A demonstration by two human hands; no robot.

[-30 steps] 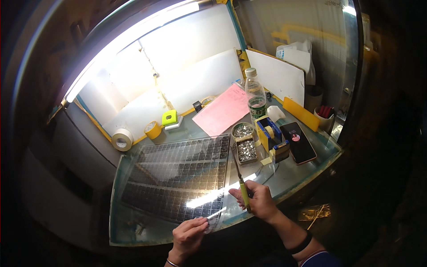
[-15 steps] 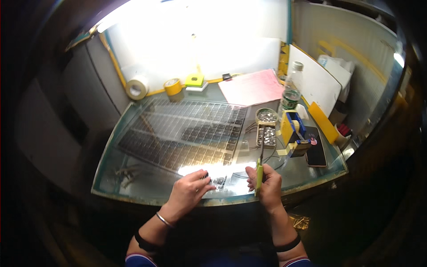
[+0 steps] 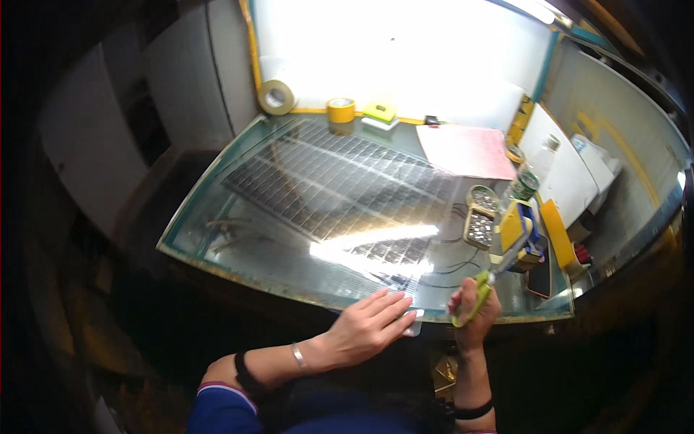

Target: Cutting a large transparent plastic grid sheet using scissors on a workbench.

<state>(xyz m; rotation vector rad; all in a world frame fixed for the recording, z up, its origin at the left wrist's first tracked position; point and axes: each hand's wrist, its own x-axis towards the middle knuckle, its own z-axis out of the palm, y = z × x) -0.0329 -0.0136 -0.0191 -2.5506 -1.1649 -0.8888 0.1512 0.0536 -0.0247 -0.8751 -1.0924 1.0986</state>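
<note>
My right hand point(image 3: 483, 318) is clenched around a green-handled tool point(image 3: 483, 279), off the near right corner of the gridded sheet point(image 3: 332, 192), which stretches over the middle of the worktop point(image 3: 289, 283). The tool's grey blade slants up and away from that sheet (it is blurred, so I cannot make out its exact shape). My left hand point(image 3: 361, 334) is just on the near side of the sheet, palm down, fingers straight and close together, with a small clear piece point(image 3: 413, 328) showing past the fingertips. My thumb is hidden, so I cannot tell whether I am pinching that piece or merely covering it.

To the right of the gridded sheet stand a round tin point(image 3: 482, 197) and a rectangular tin point(image 3: 478, 228), touching or nearly so, both full of small shiny bits. Farther right of the sheet come the yellow-and-blue tape dispenser point(image 3: 515, 223), a bottle point(image 3: 526, 181) with a green label and a phone point(image 3: 539, 279), partly hidden. Beyond the sheet's far edge are a pale tape roll point(image 3: 288, 92), a yellow tape roll point(image 3: 340, 111) and a green-and-white block point(image 3: 379, 112); a pink paper point(image 3: 466, 150) lies past its far right corner.
</note>
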